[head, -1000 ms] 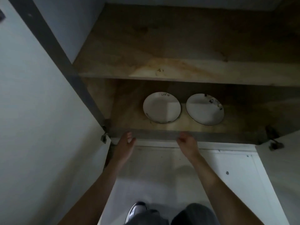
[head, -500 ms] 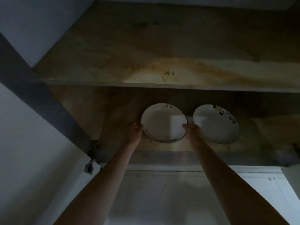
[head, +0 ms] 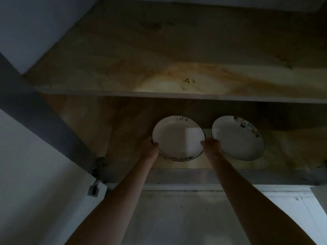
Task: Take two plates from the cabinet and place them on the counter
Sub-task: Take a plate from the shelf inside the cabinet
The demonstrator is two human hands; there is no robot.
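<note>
2 plates lie side by side on the lower shelf (head: 127,138) of the open cabinet (head: 247,176), and we have both grips on only 1 of them. The left grip (head: 151,145) pinches the left rim of the plate marked "Life" (head: 177,137), thumb hooked over the edge onto the white face. The right grip (head: 212,145) does the same at the opposite rim. The fingers underneath are hidden, so we only judge that they curl below the plate. The plate therefore lies squarely between the 2 grips, face turned toward us, and neither grip is nearer to it than the other.

Its near edge looks raised, with a shadow under it. We cannot tell whether the far edge has left the shelf.

The relation that matters is on the outer side of the right grip. There the second plate (head: 238,138), with a dark pattern at its far rim, sits just beside the knuckles. We cannot tell whether they touch it. In our judgement the held plate should come straight back toward us and down, so that the right grip does not drag its neighbour off the shelf.

The upper shelf (head: 177,95) runs above both grips. The bench is out of view.
</note>
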